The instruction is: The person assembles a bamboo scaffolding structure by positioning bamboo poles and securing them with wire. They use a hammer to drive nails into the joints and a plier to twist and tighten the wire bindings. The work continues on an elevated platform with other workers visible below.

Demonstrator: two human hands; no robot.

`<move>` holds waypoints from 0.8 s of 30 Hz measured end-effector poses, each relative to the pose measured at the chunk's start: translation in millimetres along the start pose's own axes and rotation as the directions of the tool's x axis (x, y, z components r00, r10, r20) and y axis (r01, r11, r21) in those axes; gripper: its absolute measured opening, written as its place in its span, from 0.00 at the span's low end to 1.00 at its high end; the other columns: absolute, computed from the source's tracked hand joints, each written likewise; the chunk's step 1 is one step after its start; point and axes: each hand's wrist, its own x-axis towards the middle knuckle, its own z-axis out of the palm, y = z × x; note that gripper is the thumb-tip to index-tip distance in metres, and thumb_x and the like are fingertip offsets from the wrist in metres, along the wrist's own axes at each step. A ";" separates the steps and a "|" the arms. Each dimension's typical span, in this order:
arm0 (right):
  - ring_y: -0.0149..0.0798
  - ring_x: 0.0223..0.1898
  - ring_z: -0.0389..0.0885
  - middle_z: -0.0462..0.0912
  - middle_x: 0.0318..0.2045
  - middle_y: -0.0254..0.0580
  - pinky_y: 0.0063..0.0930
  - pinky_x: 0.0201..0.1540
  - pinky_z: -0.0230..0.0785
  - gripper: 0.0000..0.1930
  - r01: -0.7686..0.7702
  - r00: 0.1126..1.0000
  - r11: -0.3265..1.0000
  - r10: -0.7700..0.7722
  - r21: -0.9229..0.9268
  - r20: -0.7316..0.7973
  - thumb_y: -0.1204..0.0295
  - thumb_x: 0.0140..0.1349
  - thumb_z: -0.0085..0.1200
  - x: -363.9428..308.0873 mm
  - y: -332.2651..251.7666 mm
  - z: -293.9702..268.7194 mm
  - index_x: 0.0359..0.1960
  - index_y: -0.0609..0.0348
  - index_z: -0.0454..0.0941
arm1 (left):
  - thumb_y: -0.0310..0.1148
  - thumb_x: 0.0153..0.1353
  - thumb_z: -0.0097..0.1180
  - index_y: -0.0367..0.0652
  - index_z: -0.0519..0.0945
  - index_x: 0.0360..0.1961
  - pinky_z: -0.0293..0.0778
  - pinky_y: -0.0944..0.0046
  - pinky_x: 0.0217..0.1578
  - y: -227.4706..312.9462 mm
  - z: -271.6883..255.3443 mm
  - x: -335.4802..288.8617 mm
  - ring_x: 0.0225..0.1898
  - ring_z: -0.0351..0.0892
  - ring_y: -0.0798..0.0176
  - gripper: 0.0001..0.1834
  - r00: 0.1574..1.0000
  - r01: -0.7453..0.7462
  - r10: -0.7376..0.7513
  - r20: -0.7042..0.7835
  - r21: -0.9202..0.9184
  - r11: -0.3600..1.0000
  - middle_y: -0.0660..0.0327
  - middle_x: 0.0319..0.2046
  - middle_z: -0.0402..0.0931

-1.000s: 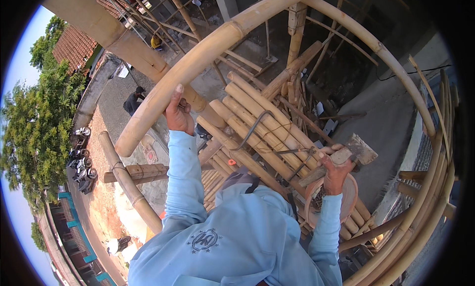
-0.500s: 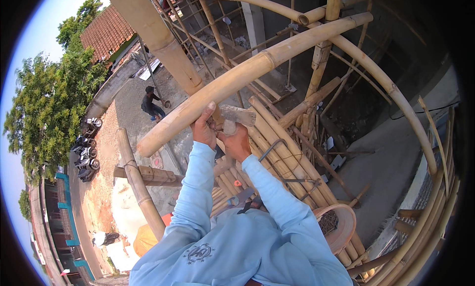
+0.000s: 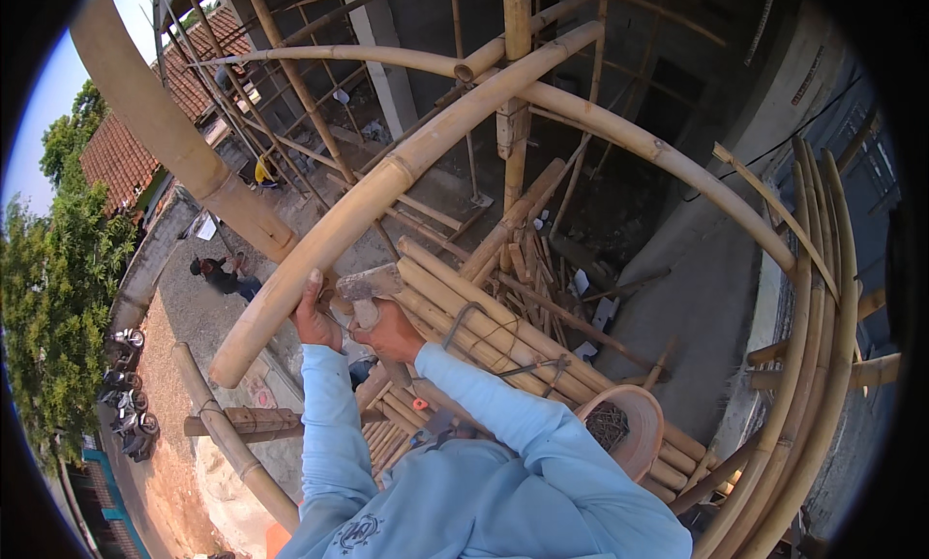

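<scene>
A thick bamboo pole (image 3: pixel 387 181) slants across in front of me. At its lower left part, my left hand (image 3: pixel 317 315) grips its near side, thumb up against the pole and the other fingers partly hidden. Close beside it, my right hand (image 3: pixel 389 332) is closed around a hatchet, just below its flat grey metal head (image 3: pixel 372 283). Part of the wooden handle (image 3: pixel 398 372) shows under that hand. Behind the hatchet, a broad bamboo post (image 3: pixel 227 196) meets the pole; the joint is partly covered by my hands.
A round bucket (image 3: pixel 650 443) of nail-like pieces stands at right on bundled bamboo poles (image 3: pixel 503 327). Curved bamboo (image 3: pixel 827 365) rises farther right. Another pole (image 3: pixel 232 438) stands at left. Far below, a person (image 3: pixel 221 274) is on the ground near parked motorcycles (image 3: pixel 131 414).
The view has turned, so the pole and both hands appear farther left and lower. My hands keep their hold beside the joint. The person below has a different posture.
</scene>
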 end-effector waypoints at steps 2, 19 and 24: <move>0.41 0.46 0.82 0.84 0.46 0.49 0.32 0.54 0.73 0.27 -0.049 0.998 0.999 0.050 -0.015 0.047 0.74 0.47 0.69 -3.2 -3.2 -2.2 0.52 0.68 0.78 | 0.38 0.59 0.70 0.43 0.77 0.57 0.70 0.59 0.50 0.7 3.8 0.3 0.50 0.79 0.64 0.26 0.999 -0.046 0.047 -0.004 0.049 0.998 0.62 0.47 0.82; 0.30 0.26 0.79 0.81 0.27 0.37 0.27 0.32 0.74 0.23 0.226 0.866 0.974 -0.184 0.035 -0.464 0.75 0.54 0.70 -1.5 -71.4 -164.5 0.50 0.67 0.76 | 0.44 0.56 0.74 0.41 0.78 0.55 0.72 0.62 0.40 0.9 1.3 -10.8 0.40 0.79 0.69 0.30 0.952 -0.117 0.202 -0.231 0.338 0.934 0.62 0.43 0.81; 0.31 0.26 0.80 0.82 0.27 0.37 0.26 0.32 0.75 0.28 0.171 0.912 0.984 -0.142 0.042 -0.384 0.78 0.54 0.69 -19.9 -62.2 -129.0 0.57 0.71 0.74 | 0.49 0.55 0.75 0.36 0.77 0.52 0.72 0.69 0.21 17.4 23.4 -24.5 0.20 0.77 0.67 0.33 0.955 0.061 0.072 -0.287 0.427 0.902 0.58 0.33 0.81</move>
